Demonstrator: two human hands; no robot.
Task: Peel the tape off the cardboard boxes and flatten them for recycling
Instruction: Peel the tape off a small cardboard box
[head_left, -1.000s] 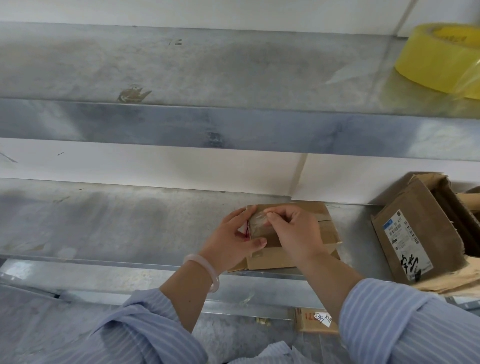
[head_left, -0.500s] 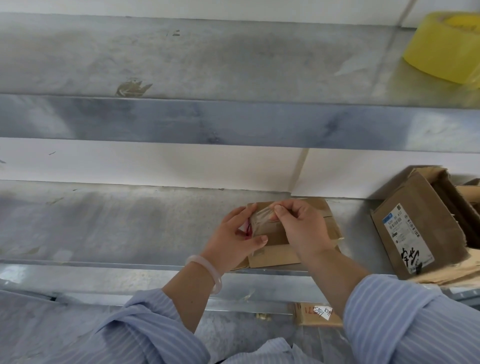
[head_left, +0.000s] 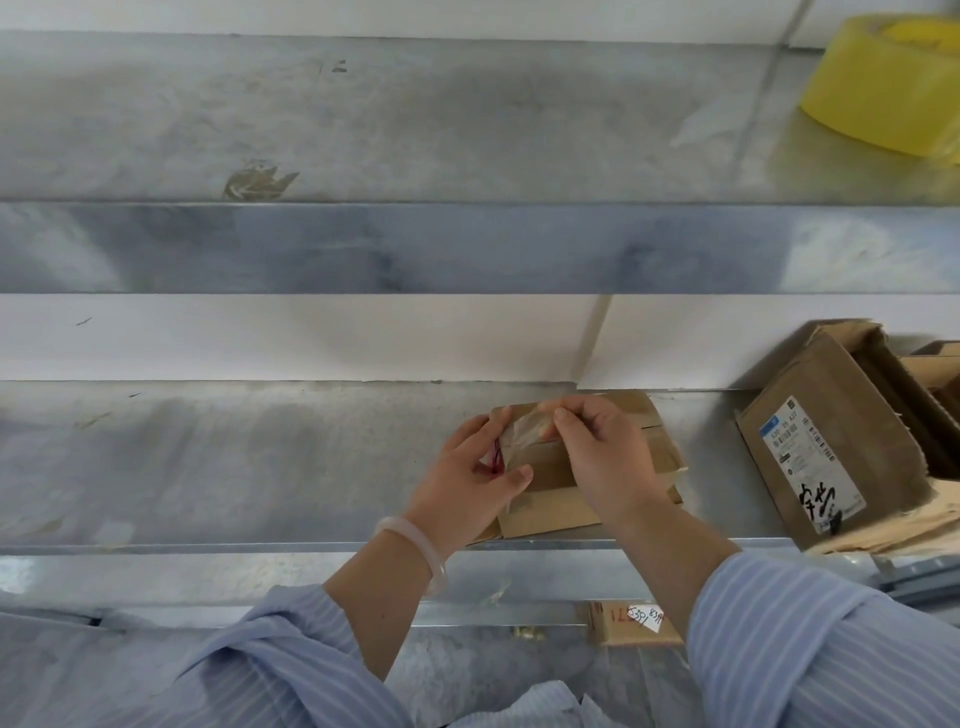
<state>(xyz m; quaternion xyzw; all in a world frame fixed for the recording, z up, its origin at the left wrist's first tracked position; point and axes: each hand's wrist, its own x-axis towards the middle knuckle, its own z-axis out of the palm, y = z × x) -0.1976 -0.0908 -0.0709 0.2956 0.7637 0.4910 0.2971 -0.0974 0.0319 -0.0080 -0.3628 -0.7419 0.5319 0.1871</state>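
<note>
Left sleeve (head_left: 270, 654): pale blue, fine white stripes, bunched cuff.
Right sleeve (head_left: 810, 639): same striped blue cloth.
Bangle (head_left: 415, 540): smooth, milky pink, on left wrist.
Left hand (head_left: 467, 483), right hand (head_left: 608, 457): bare.

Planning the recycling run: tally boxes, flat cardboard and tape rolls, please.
Brown cardboard boxes: 2, small central box, white-labelled box; cardboard at right edge unclear.
Flat cardboard pieces: 2, sheet under labelled box, piece below shelf.
Yellow tape roll: 1
Total: 5

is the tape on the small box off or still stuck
Partly off: the right hand pinches the tape by its lifted end; the rest clings to the small box.
</note>
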